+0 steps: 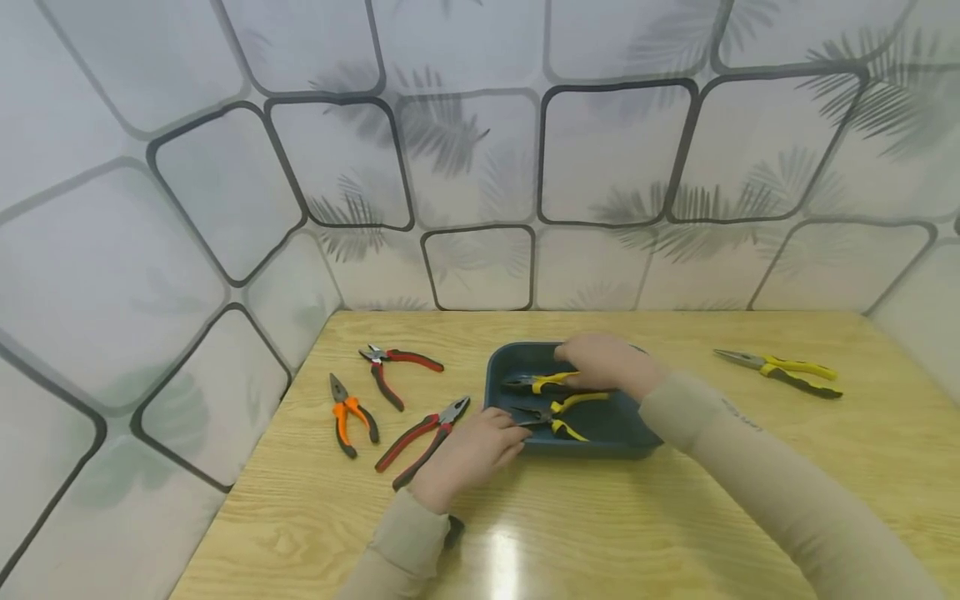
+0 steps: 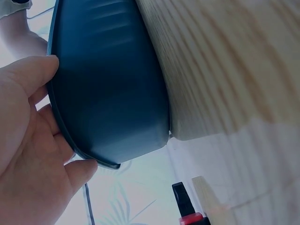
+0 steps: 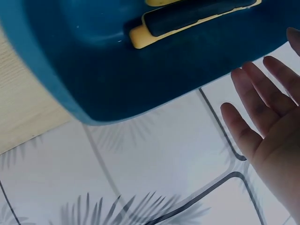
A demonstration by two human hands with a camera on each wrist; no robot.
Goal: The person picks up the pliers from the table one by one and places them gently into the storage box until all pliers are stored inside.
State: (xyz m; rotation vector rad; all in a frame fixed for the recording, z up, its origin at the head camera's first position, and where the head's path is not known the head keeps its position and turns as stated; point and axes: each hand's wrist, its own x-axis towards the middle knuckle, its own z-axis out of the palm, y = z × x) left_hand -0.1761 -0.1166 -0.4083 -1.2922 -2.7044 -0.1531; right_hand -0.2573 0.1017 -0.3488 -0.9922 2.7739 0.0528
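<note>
A dark blue plastic tray (image 1: pixel 592 451) holds two yellow-and-black pliers, the rear pair (image 1: pixel 551 382) partly hidden behind my right hand and the front pair (image 1: pixel 562 414) with spread handles. At the tray's left end, my left hand (image 1: pixel 472 450) grips the rim. The left wrist view shows its thumb (image 2: pixel 47 65) on the rim and other fingers partly behind it. Above the far right part of the tray is my right hand (image 1: pixel 607 364). In the right wrist view its fingers (image 3: pixel 255 98) are spread and loosely bent near the rim, apart from the yellow-and-black handle (image 3: pixel 197 18).
Left of the tray lie red-handled cutters (image 1: pixel 386 367), orange-and-black needle-nose pliers (image 1: pixel 347 414) and red-and-black pliers (image 1: pixel 427 433). Yellow-and-black needle-nose pliers (image 1: pixel 780 371) lie at the right. A black tip (image 1: pixel 453 532) shows beside the left sleeve. Patterned cloth hangs behind the wooden table (image 1: pixel 562 533).
</note>
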